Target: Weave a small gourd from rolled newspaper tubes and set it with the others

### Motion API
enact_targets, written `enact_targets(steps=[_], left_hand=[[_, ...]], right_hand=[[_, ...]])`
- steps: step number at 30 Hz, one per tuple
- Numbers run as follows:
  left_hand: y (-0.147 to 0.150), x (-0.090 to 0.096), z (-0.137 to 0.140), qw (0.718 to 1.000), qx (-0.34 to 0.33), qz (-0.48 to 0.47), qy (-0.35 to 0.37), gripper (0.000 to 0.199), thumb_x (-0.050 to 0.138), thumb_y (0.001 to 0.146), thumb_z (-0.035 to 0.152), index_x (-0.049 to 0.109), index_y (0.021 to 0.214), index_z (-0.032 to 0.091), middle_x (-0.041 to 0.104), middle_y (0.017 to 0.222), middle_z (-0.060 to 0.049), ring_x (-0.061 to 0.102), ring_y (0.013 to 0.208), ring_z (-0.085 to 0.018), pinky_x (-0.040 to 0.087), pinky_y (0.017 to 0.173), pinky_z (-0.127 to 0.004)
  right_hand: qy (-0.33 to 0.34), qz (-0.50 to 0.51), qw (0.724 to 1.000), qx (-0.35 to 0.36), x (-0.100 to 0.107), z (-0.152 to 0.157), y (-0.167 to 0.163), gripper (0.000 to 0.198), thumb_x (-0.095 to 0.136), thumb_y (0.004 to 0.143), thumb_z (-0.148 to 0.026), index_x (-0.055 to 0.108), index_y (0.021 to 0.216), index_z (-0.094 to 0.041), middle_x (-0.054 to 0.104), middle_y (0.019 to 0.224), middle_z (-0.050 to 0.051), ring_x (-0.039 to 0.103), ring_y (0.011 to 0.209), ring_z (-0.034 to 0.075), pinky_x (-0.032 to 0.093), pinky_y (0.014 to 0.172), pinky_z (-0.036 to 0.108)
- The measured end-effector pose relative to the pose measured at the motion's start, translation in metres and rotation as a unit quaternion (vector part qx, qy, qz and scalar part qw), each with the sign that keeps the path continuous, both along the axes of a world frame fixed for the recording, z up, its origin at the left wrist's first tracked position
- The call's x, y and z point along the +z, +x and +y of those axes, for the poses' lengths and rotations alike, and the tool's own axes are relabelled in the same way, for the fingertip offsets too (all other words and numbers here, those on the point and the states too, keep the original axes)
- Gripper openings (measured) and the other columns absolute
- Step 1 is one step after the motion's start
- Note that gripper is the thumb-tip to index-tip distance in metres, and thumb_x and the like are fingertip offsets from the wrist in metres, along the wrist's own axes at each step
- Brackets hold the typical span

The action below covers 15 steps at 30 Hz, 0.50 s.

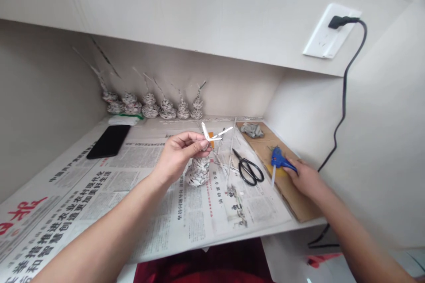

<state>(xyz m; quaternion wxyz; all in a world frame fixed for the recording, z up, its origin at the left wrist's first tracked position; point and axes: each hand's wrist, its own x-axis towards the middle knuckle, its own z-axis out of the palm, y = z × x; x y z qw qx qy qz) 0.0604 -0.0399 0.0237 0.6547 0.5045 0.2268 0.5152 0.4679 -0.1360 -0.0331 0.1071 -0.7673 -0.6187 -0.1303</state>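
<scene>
Near the middle of the table, my left hand pinches the narrow top of a woven paper gourd. White paper strips stick out above its fingertips in several directions. At the right, my right hand is closed round the handle of a blue glue gun, and a pale glue stick pokes out of it. The glue gun is over a piece of brown cardboard. Between the two hands lie black-handled scissors.
Newspaper covers the table. Several woven paper gourds line the back wall. A black phone lies at left, and crumpled grey material sits on the cardboard. Thin paper sticks lie mid-table. A black cord hangs from the wall socket.
</scene>
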Motion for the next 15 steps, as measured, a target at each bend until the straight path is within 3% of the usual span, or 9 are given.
enact_targets(steps=[5,9,12,15], left_hand=[[0.001,-0.002,0.001,1.0,0.004,0.004,-0.006,0.023,0.086,0.071,0.027,0.073,0.085,0.013,0.075,0.077,-0.004,0.073,0.07,-0.013,0.063,0.071,-0.024],[0.003,-0.002,-0.001,1.0,0.009,-0.002,-0.017,0.027,0.087,0.069,0.028,0.072,0.085,0.012,0.075,0.075,-0.004,0.073,0.069,-0.013,0.063,0.069,-0.024],[0.005,-0.001,-0.002,0.999,0.011,-0.014,-0.028,0.03,0.089,0.066,0.029,0.071,0.084,0.012,0.075,0.075,-0.005,0.073,0.071,-0.014,0.063,0.068,-0.025],[0.007,0.0,-0.003,1.0,0.013,-0.012,-0.025,0.03,0.088,0.067,0.029,0.07,0.083,0.012,0.074,0.075,-0.004,0.073,0.071,-0.014,0.063,0.069,-0.026]], right_hand=[[-0.006,-0.012,0.998,0.055,0.004,-0.003,0.034,0.047,0.047,0.092,-0.033,0.062,0.135,-0.02,0.073,0.12,0.013,0.07,0.104,0.031,0.056,0.087,0.042],[0.027,-0.111,0.992,0.059,0.013,-0.005,0.044,0.045,0.052,0.091,-0.037,0.066,0.128,-0.017,0.076,0.1,0.018,0.069,0.088,0.037,0.053,0.08,0.05],[0.113,-0.126,0.981,0.093,0.024,0.001,0.01,0.041,0.046,0.096,-0.039,0.069,0.119,-0.014,0.075,0.095,0.02,0.067,0.086,0.036,0.05,0.084,0.05],[0.154,0.014,0.972,0.178,0.04,0.01,-0.06,0.033,0.053,0.094,-0.044,0.072,0.107,-0.021,0.075,0.095,0.011,0.067,0.091,0.031,0.051,0.085,0.046]])
